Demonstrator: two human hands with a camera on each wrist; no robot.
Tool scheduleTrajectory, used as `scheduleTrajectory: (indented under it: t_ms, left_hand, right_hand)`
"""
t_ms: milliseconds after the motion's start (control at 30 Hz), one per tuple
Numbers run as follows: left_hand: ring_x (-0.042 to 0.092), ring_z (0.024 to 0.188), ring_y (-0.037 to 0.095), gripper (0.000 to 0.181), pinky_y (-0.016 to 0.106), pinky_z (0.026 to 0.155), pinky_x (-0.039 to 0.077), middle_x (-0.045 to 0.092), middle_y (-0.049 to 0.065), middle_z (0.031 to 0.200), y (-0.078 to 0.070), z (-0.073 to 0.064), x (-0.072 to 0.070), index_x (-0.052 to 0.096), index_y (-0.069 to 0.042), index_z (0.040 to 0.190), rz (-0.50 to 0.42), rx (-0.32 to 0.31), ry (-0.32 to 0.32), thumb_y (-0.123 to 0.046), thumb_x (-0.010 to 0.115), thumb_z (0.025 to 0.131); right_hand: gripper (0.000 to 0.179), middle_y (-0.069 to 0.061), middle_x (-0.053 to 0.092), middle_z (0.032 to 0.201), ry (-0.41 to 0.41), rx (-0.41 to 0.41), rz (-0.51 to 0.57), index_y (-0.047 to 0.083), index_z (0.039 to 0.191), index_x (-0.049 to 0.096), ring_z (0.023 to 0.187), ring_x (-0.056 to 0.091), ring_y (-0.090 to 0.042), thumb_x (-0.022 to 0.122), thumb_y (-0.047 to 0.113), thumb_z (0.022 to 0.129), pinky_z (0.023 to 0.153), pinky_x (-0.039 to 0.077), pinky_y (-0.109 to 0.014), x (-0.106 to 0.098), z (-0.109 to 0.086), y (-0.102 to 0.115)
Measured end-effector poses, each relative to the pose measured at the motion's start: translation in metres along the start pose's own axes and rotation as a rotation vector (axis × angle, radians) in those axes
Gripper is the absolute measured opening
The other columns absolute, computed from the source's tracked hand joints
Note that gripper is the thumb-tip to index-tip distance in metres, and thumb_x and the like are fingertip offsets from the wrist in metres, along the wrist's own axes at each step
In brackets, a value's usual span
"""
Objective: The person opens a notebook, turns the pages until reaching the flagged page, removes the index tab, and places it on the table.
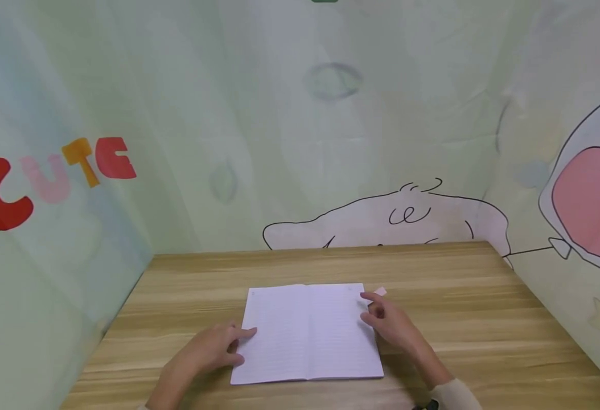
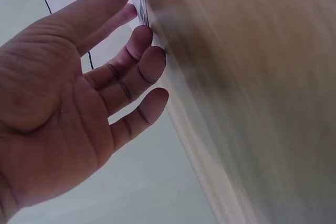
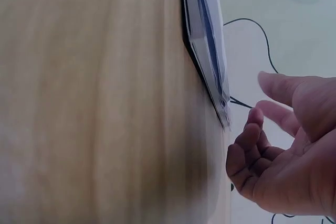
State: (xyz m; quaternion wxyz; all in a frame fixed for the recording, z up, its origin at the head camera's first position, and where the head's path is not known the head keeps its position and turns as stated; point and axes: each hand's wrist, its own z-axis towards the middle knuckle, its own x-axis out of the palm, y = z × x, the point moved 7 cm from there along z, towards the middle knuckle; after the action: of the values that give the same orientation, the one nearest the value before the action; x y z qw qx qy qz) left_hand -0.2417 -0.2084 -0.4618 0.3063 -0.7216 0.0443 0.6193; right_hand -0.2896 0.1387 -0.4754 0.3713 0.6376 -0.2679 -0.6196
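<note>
A lined notebook [image 1: 279, 336] lies spread open on the wooden table, its blank-looking pages facing up. My left hand [image 1: 213, 348] rests at its left edge, index finger laid over the page margin and thumb beside the edge. In the left wrist view the other fingers [image 2: 126, 87] hang loosely bent near the table edge. At the upper right edge of the notebook is my right hand [image 1: 393, 326], its index finger and thumb apart over the page margin. Nothing shows between them in the right wrist view, where the remaining fingers [image 3: 247, 156] are curled.
A small pale pink slip [image 1: 380, 292] shows just behind the right hand, beyond the notebook's right edge. Around the wooden table [image 1: 202, 273] hangs a printed cloth [image 1: 187, 114] with letters and cartoon drawings. A dark band [image 1: 427, 405] sits by the right sleeve.
</note>
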Motion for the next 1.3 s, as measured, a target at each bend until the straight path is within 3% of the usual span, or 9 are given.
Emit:
scheduleTrajectory:
  t_ms: [167, 333, 700, 833, 1033, 1200, 1300]
  left_hand:
    - [0.040, 0.070, 0.007, 0.053, 0.026, 0.059, 0.037, 0.046, -0.005, 0.081, -0.001, -0.001, 0.000, 0.067, -0.010, 0.131, 0.008, -0.006, 0.002, -0.020, 0.083, 0.081]
    - [0.040, 0.069, 0.008, 0.054, 0.026, 0.059, 0.036, 0.046, -0.004, 0.081, 0.000, 0.000, 0.000, 0.067, -0.011, 0.131, 0.003, -0.010, 0.000, -0.021, 0.083, 0.080]
    - [0.040, 0.070, 0.009, 0.055, 0.026, 0.060, 0.037, 0.046, -0.004, 0.081, 0.001, -0.001, 0.002, 0.067, -0.011, 0.132, 0.018, -0.031, 0.000, -0.021, 0.083, 0.081]
    - [0.041, 0.070, 0.009, 0.055, 0.026, 0.060, 0.037, 0.047, -0.004, 0.081, 0.000, -0.001, 0.001, 0.066, -0.011, 0.133, 0.009, -0.042, 0.005, -0.020, 0.083, 0.081]
    - [0.039, 0.068, 0.010, 0.055, 0.027, 0.058, 0.036, 0.045, -0.004, 0.079, -0.003, -0.002, -0.002, 0.066, -0.010, 0.133, 0.001, -0.024, 0.007, -0.019, 0.082, 0.081]
    - [0.038, 0.066, 0.009, 0.056, 0.026, 0.057, 0.035, 0.043, -0.003, 0.078, -0.003, -0.003, 0.000, 0.064, -0.008, 0.134, -0.010, -0.003, 0.023, -0.017, 0.081, 0.081]
    - [0.038, 0.067, 0.008, 0.057, 0.026, 0.058, 0.035, 0.043, -0.003, 0.078, -0.003, -0.003, 0.001, 0.064, -0.008, 0.135, -0.011, 0.002, 0.027, -0.017, 0.081, 0.081]
  right_hand:
    - [0.045, -0.001, 0.050, 0.068, -0.015, 0.017, -0.074, 0.001, 0.130, 0.063, 0.059, 0.046, -0.015, 0.074, 0.010, 0.088, 0.051, 0.037, -0.026, -0.005, -0.003, -0.004]
    - [0.043, -0.001, 0.052, 0.066, 0.011, 0.011, -0.144, -0.005, 0.126, 0.065, 0.057, 0.047, -0.014, 0.075, 0.011, 0.087, 0.050, 0.037, -0.027, -0.005, -0.006, -0.006]
    - [0.038, -0.001, 0.054, 0.069, 0.064, 0.013, -0.162, -0.003, 0.123, 0.066, 0.060, 0.049, -0.015, 0.074, 0.011, 0.088, 0.052, 0.040, -0.028, 0.002, -0.012, -0.001]
    - [0.026, -0.001, 0.054, 0.067, 0.075, 0.008, -0.156, 0.000, 0.112, 0.067, 0.058, 0.049, -0.015, 0.073, 0.011, 0.089, 0.051, 0.040, -0.027, 0.003, -0.014, 0.004]
    - [0.034, -0.003, 0.060, 0.077, 0.045, 0.057, -0.112, -0.004, 0.117, 0.065, 0.068, 0.054, -0.016, 0.074, 0.014, 0.089, 0.059, 0.045, -0.030, -0.001, -0.015, 0.008]
    - [0.014, -0.002, 0.056, 0.078, 0.003, 0.058, -0.049, 0.000, 0.094, 0.065, 0.071, 0.050, -0.016, 0.072, 0.012, 0.090, 0.061, 0.042, -0.029, -0.004, -0.013, 0.011]
    - [0.011, 0.000, 0.055, 0.077, 0.000, 0.064, -0.034, 0.002, 0.089, 0.067, 0.071, 0.049, -0.015, 0.066, 0.012, 0.094, 0.061, 0.041, -0.029, -0.003, -0.012, 0.012]
